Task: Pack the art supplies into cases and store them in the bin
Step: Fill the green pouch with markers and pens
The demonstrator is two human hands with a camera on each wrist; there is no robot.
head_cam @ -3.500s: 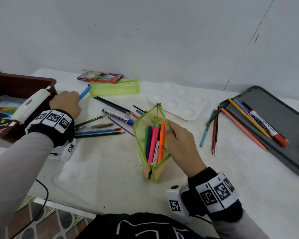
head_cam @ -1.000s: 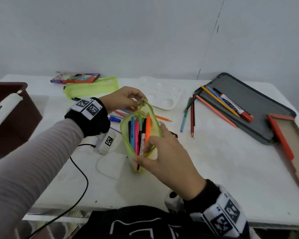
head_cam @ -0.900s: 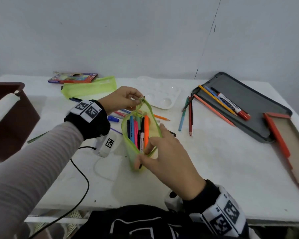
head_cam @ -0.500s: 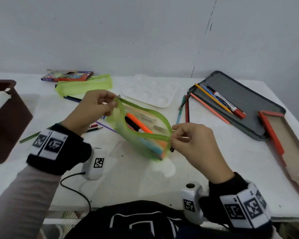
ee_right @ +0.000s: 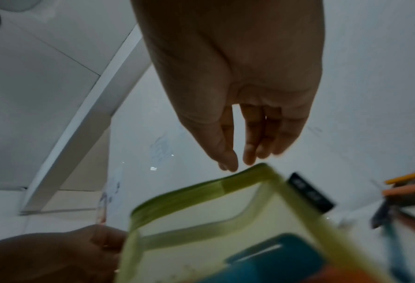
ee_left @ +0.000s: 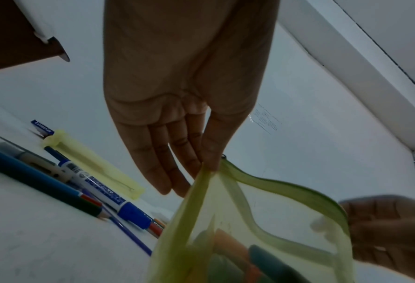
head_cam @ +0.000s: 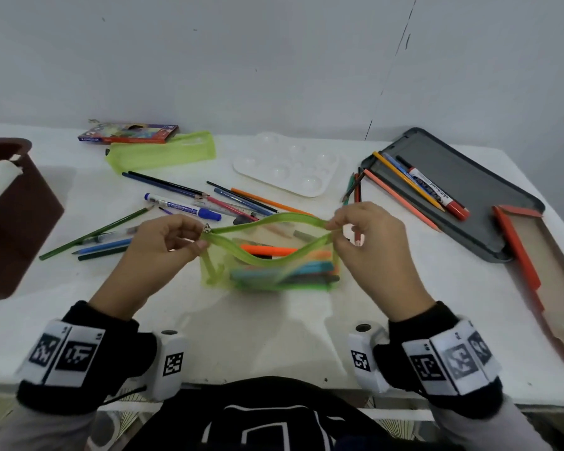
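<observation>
Left hand [head_cam: 163, 245]: pinches the left end of the green mesh case [head_cam: 267, 255] at its zipper pull, thumb and forefinger closed on it, the other fingers loosely extended.
Right hand [head_cam: 368, 242]: pinches the case's right end at the top edge.
Green mesh case: stretched sideways between both hands just above the table [head_cam: 274, 336] — zipper open along the top, mouth gaping.
Contents: markers [head_cam: 284, 265] lying lengthwise inside — orange, teal and dark ones show through the mesh.
Loose supplies: pencils and a blue marker [head_cam: 183, 207] lie on the table beyond the case.
Second green case [head_cam: 163, 154]: flat near the wall, beside a colourful box [head_cam: 127, 135].
Bin [head_cam: 10, 219]: brown, at the table's left edge.
</observation>
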